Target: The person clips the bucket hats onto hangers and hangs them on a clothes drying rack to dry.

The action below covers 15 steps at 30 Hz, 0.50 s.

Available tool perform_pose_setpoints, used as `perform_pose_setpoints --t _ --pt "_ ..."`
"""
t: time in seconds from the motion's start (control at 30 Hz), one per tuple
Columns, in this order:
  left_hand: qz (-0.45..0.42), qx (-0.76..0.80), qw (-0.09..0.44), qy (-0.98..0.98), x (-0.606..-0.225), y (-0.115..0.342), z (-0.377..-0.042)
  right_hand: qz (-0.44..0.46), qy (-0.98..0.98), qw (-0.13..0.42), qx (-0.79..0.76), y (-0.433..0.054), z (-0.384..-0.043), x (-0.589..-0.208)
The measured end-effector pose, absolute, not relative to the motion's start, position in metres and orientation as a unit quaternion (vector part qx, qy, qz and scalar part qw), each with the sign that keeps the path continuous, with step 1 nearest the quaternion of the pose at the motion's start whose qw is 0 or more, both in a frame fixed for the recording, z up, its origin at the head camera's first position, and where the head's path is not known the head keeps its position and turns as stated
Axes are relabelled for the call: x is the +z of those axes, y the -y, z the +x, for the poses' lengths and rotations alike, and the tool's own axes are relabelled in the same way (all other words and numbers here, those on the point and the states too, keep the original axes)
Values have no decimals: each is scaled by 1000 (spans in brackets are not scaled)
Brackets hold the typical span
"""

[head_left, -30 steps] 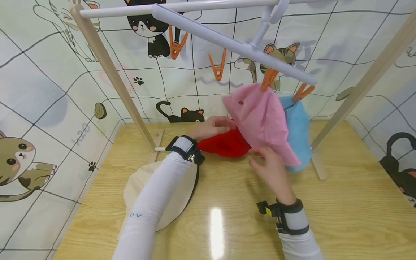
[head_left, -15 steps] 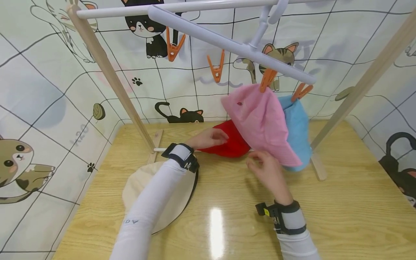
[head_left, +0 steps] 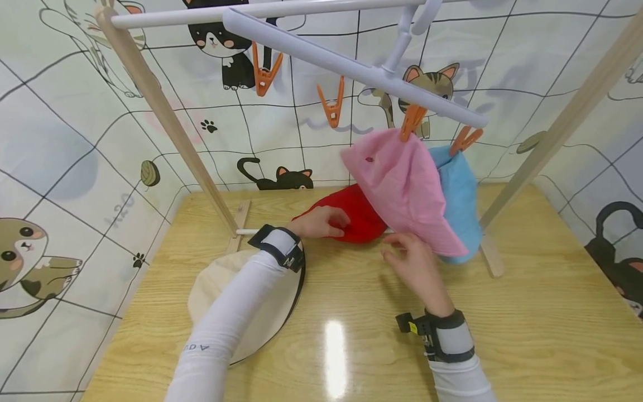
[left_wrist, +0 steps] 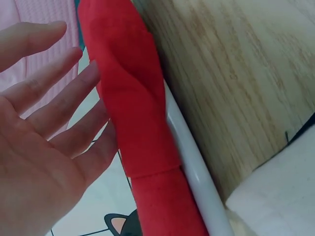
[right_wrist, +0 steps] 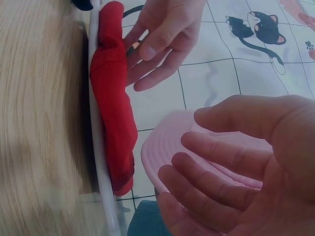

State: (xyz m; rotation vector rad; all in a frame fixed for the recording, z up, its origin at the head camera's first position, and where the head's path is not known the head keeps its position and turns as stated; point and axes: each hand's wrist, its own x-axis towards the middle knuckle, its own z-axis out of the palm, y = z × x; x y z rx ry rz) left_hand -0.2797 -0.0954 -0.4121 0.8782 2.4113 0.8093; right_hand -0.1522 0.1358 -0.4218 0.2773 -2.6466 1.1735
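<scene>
A red cloth hat (head_left: 364, 215) lies flattened along the thin white lower rod (left_wrist: 189, 147). My left hand (head_left: 320, 222) is at it with relaxed fingers, fingertips right at its edge in the left wrist view. A pink hat (head_left: 402, 184) hangs from an orange clothespin (head_left: 413, 121) on the white hanger (head_left: 346, 64), and a blue hat (head_left: 459, 192) hangs behind it from another clothespin (head_left: 466, 140). My right hand (head_left: 417, 262) is just below the pink brim (right_wrist: 172, 142), fingers loosely bent and holding nothing.
A cream hat (head_left: 271, 304) with a dark edge lies on the wooden table (head_left: 361, 335), partly under my left forearm. Two more orange clothespins, one left (head_left: 263, 72) and one nearer the middle (head_left: 331, 103), hang unused. Wooden posts (head_left: 173, 123) hold the white top bar (head_left: 301, 6).
My left hand has come down and left from beside the pink hat to the red hat's front. The right hand has barely moved. The hanging hats stay as they were.
</scene>
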Motion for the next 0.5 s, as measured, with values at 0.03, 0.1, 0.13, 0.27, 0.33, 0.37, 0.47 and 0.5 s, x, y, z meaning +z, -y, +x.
perform_pose_setpoints --t 0.03,0.1,0.13,0.27,0.33,0.37,0.47,0.5 --pt "319 290 222 -875 -413 95 -280 95 903 116 402 -136 -152 -422" --pt "320 283 218 -877 -416 94 -279 96 902 116 405 -137 -152 -422" --pt "320 281 215 -879 -418 93 -279 97 901 115 406 -137 -152 -422" --pt "318 274 207 -884 -423 92 -279 98 899 111 413 -139 -153 -423" --pt "317 268 206 -886 -426 92 -279 98 898 109 415 -140 -154 -423" --pt "317 266 206 -887 -427 91 -279 97 898 107 416 -140 -154 -423" --pt "312 254 208 -892 -431 90 -278 96 898 107 417 -141 -154 -423" --pt "309 251 208 -893 -432 89 -277 96 897 106 418 -141 -154 -423"
